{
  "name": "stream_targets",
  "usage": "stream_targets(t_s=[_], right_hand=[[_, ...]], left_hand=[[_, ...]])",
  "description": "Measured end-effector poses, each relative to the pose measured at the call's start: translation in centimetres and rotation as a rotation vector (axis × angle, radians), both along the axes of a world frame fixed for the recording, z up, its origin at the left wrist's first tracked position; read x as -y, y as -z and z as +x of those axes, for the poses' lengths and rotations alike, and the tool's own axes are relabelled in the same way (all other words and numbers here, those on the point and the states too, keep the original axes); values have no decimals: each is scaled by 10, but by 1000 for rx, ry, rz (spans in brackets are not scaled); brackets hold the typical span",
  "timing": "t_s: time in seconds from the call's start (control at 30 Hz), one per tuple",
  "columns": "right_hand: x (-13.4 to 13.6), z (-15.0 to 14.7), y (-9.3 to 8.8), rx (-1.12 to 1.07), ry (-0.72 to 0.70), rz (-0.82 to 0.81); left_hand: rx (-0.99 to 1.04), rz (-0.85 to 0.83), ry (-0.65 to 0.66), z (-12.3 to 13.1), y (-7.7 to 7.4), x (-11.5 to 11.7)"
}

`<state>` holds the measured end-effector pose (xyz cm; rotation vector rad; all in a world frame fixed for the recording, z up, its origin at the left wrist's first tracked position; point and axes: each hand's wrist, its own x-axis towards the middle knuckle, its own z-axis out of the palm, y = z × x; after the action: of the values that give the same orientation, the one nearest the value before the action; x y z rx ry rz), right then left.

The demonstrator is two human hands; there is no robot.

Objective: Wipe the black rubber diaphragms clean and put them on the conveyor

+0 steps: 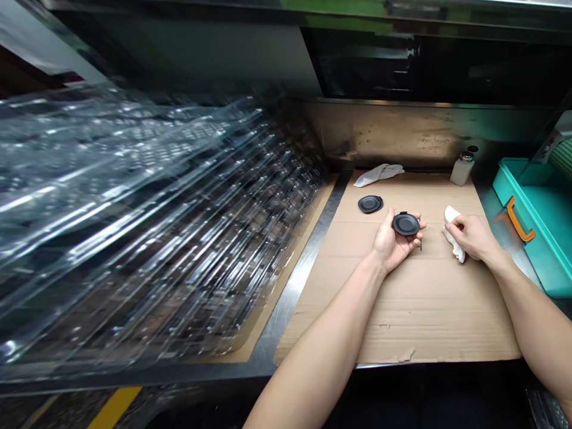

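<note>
My left hand (393,243) is curled around a black round disc (406,224), holding it just above the cardboard sheet (402,310). My right hand (472,237) is closed on a crumpled white cloth (454,238) that rests on the cardboard a little to the right of the disc. A second black round disc (370,204) lies flat on the cardboard, up and to the left of my left hand.
A tall stack of clear plastic trays (134,226) fills the left side. Another white cloth (379,174) lies at the cardboard's far edge. A small white bottle (462,168) stands at the back right. A teal bin with an orange handle (536,226) sits at the right.
</note>
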<state>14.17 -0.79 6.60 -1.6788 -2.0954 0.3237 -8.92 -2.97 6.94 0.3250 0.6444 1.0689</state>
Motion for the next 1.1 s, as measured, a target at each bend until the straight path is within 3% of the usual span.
stream_targets(t_s=[0.17, 0.37, 0.53, 0.73, 0.93, 1.1], right_hand=[[0, 1, -2, 10, 43, 9], [1, -2, -6, 14, 176, 176], [-4, -1, -4, 26, 205, 232], [15, -5, -18, 149, -45, 1], [39, -40, -37, -209, -273, 254], [45, -70, -25, -248, -328, 246]], left_hand=[[-12, 12, 6, -1, 0, 0], [22, 0, -15, 0, 1, -1], [64, -11, 1, 2, 1, -1], [88, 11, -19, 1, -1, 0], [66, 121, -34, 8, 4, 0], [61, 76, -38, 21, 0, 7]])
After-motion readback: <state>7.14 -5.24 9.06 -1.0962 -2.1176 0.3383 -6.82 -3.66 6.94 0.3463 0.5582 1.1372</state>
